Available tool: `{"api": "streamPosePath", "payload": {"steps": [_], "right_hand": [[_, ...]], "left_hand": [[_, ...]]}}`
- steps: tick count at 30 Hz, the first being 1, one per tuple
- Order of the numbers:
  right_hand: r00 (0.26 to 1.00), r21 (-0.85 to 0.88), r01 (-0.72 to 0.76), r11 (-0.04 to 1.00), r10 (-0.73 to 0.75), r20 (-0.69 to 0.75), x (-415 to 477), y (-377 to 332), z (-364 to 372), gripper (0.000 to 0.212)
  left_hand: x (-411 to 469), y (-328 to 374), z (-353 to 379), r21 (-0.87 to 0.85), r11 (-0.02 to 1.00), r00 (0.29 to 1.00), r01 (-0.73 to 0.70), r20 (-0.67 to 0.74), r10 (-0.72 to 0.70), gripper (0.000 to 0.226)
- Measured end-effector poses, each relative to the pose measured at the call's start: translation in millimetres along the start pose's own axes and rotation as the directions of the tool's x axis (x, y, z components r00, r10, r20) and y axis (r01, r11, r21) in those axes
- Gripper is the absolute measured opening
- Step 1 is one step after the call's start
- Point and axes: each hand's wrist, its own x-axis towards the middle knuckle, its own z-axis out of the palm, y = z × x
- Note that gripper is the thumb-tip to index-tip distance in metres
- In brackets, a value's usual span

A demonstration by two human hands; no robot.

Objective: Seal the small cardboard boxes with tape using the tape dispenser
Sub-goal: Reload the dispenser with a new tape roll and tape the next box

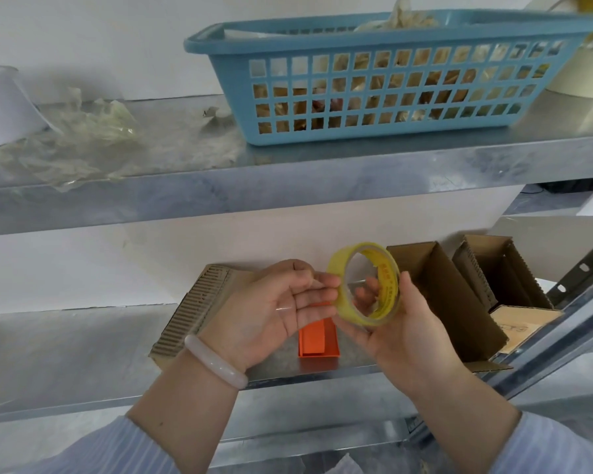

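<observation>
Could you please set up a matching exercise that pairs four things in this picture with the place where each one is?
Things:
1. tape roll
2. blue basket
3. white bracelet
4. orange plastic piece

Places:
A. on the lower shelf
B. held in the right hand
C. on the upper shelf
D. round the wrist of the left hand

Pairs: 1-B, 2-C, 3-D, 4-A

Glossy tape roll [365, 285], corrugated cardboard boxes [449, 295], dull metal shelf [83, 364].
</observation>
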Motion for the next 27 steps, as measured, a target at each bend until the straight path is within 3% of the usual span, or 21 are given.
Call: {"api": "streamPosePath", "payload": {"steps": [2, 4, 5, 7, 9, 10, 11, 13, 17, 21, 27], "right_hand": [[0.996, -0.182, 0.066, 0.981, -0.076, -0.045, 6, -2, -8, 0.031], [0.976, -0.470, 0.178, 0.865, -0.216, -0.028, 8, -7, -14, 0.033], [0.956, -0.613, 0.250, 0.750, -0.291, 0.034, 7, -10, -15, 0.040], [0.875, -0.798, 0.446, 0.404, -0.384, 0.295, 5, -18, -13, 0.056], [0.743, -0.784, 0.621, -0.003, -0.317, 0.590, 7, -20, -8, 0.059], [0.686, -0.728, 0.670, -0.147, -0.253, 0.682, 11, -20, -8, 0.056], [0.660, -0.691, 0.691, -0.214, -0.203, 0.723, 14, -19, -9, 0.053], [0.680, -0.702, 0.693, -0.163, -0.176, 0.712, 15, -16, -10, 0.045], [0.821, -0.780, 0.570, 0.256, -0.192, 0.537, 4, -14, -7, 0.041], [0.877, -0.718, 0.478, 0.506, -0.222, 0.426, 3, -10, -1, 0.030], [0.926, -0.609, 0.376, 0.698, -0.265, 0.268, 10, -4, -1, 0.042]], "left_hand": [[-3, 4, 2, 0.069, 0.998, 1.000, 0.008, -0.020, -0.006, 0.006], [-5, 10, 3, 0.123, 0.992, 1.000, 0.012, -0.020, -0.010, 0.002], [-5, 12, 5, 0.157, 0.987, 1.000, 0.016, -0.028, -0.012, 0.005], [-5, 13, 8, 0.234, 0.972, 0.999, 0.032, -0.039, -0.023, 0.018], [-6, 11, 12, 0.280, 0.959, 0.999, 0.046, -0.031, -0.039, 0.021], [-5, 9, 14, 0.292, 0.955, 0.999, 0.045, -0.025, -0.040, 0.020], [-5, 8, 16, 0.295, 0.955, 0.999, 0.039, -0.025, -0.033, 0.020], [-5, 7, 17, 0.257, 0.966, 0.999, 0.020, -0.039, -0.010, 0.021], [-6, 3, 17, 0.084, 0.996, 0.996, 0.005, -0.085, 0.002, 0.022], [-4, -2, 18, -0.069, 0.998, 0.994, -0.013, -0.108, 0.005, 0.010], [-4, -5, 16, -0.146, 0.988, 0.996, -0.054, -0.080, 0.043, 0.011]]}}
